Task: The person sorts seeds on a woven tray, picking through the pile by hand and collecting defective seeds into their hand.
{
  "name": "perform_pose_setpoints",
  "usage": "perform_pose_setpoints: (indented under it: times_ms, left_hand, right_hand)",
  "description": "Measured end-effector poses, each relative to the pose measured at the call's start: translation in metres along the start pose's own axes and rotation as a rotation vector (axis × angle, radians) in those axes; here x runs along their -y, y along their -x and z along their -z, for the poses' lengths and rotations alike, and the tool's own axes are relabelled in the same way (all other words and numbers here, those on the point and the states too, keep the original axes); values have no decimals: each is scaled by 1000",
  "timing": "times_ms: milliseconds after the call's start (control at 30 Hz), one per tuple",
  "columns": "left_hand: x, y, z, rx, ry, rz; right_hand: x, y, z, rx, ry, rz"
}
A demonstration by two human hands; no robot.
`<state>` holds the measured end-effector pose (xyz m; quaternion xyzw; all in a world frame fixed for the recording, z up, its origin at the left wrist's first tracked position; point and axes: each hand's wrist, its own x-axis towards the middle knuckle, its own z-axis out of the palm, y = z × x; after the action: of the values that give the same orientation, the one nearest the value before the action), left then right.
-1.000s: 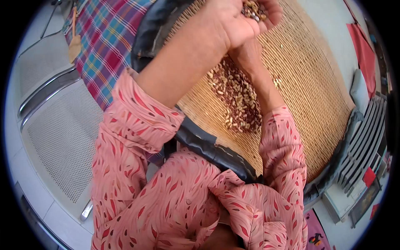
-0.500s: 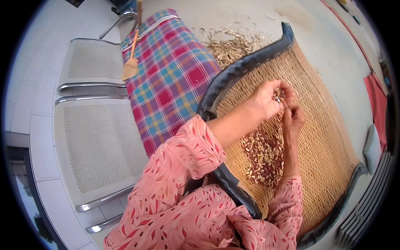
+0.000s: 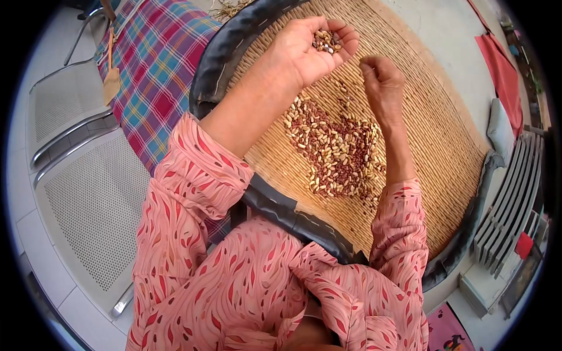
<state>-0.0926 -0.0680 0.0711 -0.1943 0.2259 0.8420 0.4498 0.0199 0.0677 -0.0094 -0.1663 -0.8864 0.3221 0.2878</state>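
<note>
My left hand (image 3: 301, 55) is cupped, palm up, around a small handful of mixed beans (image 3: 326, 42) with brownish bits. To its right, my right hand (image 3: 384, 85) has thumb and fingers curled together in a pinch. Anything between those fingertips is hidden, and the two hands are apart. Both hover over a large woven tray (image 3: 439, 158) with a thick black-wrapped rim. A heap of dark red and pale beige beans (image 3: 345, 152) spreads on the tray's near middle, below my hands.
At left, a checked cloth (image 3: 170, 55) covers something beside perforated metal seats (image 3: 93, 210). A flat wooden paddle (image 3: 111, 85) lies at the cloth's edge. Dry husks (image 3: 228, 9) lie on the floor beyond the tray. At right are grey slats (image 3: 509, 199) and a red cloth (image 3: 500, 82).
The view has shifted, so the tray and beans appear higher and further left. My hands, close together before, have separated; the left palm has opened wider, showing more of its beans.
</note>
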Motion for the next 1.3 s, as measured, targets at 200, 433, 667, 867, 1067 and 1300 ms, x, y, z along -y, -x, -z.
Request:
perform_pose_setpoints:
  times_ms: [200, 433, 667, 867, 1067, 1300]
  left_hand:
    - [1, 1, 0, 41, -55, -4]
    - [-7, -27, 26, 176, -162, 191]
    - [-5, -35, 23, 211, -37, 139]
    - [-7, -36, 23, 202, -41, 157]
    - [-1, -39, 28, 158, -108, 75]
    - [10, -49, 42, 175, -139, 147]
  right_hand:
    - [-17, 27, -42, 166, 200, 98]
    - [-15, 28, -55, 265, 394, 201]
    - [-9, 27, -61, 326, 572, 250]
    - [-7, 31, -64, 310, 635, 259]
    - [-20, 10, -26, 49, 217, 116]
    - [40, -27, 20, -89, -238, 153]
